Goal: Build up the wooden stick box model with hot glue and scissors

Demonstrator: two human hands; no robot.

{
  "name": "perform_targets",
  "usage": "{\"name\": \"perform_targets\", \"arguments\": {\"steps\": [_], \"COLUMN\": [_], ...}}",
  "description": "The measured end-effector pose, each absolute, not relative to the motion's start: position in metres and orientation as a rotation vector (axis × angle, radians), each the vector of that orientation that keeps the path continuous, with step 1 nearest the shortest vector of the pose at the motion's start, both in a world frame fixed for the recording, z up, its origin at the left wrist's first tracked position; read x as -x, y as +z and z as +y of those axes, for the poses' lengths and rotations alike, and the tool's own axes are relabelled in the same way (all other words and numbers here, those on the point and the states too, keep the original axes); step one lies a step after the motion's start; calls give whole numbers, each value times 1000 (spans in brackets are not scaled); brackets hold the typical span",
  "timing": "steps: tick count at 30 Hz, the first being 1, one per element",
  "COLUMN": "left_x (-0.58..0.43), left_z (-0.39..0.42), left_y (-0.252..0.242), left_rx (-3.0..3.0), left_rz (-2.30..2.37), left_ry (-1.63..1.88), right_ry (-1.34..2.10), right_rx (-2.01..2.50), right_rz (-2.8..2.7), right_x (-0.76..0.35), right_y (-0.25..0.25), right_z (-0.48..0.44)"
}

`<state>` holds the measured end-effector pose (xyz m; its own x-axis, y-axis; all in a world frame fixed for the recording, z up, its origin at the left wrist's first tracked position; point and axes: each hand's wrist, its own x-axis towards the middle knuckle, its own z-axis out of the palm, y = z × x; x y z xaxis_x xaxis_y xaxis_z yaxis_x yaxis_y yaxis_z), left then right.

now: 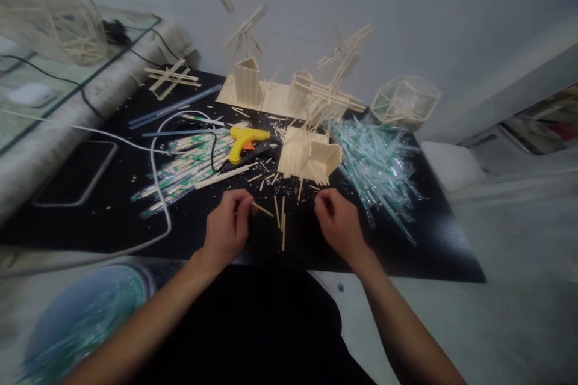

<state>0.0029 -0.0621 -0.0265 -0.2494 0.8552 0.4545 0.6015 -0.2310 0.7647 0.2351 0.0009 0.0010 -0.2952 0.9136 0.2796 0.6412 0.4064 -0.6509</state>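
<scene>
My left hand (229, 221) is closed on a short wooden stick (263, 210), which points out to the right over the black table (180, 230). Across from it, my right hand (338, 216) is curled with its fingertips together; whatever they may pinch is hidden. Between the hands lie a few loose sticks (283, 222). Just beyond, a small open box of sticks (324, 159) stands on a flat stick base (292, 150). A yellow glue gun (244, 143) with an orange trigger rests to the left of that base.
Wrapped chopsticks (189, 165) lie left, and torn plastic wrappers (379, 156) pile up right. Stick windmill models (248, 81) stand at the back near the wall. A white cable (158, 192) loops across the left side. A bin (90, 325) with wrappers sits below the table's left edge.
</scene>
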Motion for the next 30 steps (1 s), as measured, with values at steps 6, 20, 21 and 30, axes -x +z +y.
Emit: {"name": "perform_targets", "arguments": {"steps": [6, 20, 21, 30], "left_x": [-8, -5, -5, -5], "left_z": [-58, -57, -57, -54], "left_y": [-26, -24, -23, -20], "left_rx": [-1732, -1738, -1783, -1954], "left_rz": [1582, 1500, 1500, 1441], "left_ry": [1387, 1289, 1269, 1090], "right_ry": [526, 1415, 1423, 1482], "right_rx": [1262, 1113, 1112, 1102], "right_rz": [-1881, -1537, -1516, -1401], "right_x": [-233, -186, -188, -196], "right_y": [13, -4, -4, -10], "right_z": [1, -17, -17, -23]}}
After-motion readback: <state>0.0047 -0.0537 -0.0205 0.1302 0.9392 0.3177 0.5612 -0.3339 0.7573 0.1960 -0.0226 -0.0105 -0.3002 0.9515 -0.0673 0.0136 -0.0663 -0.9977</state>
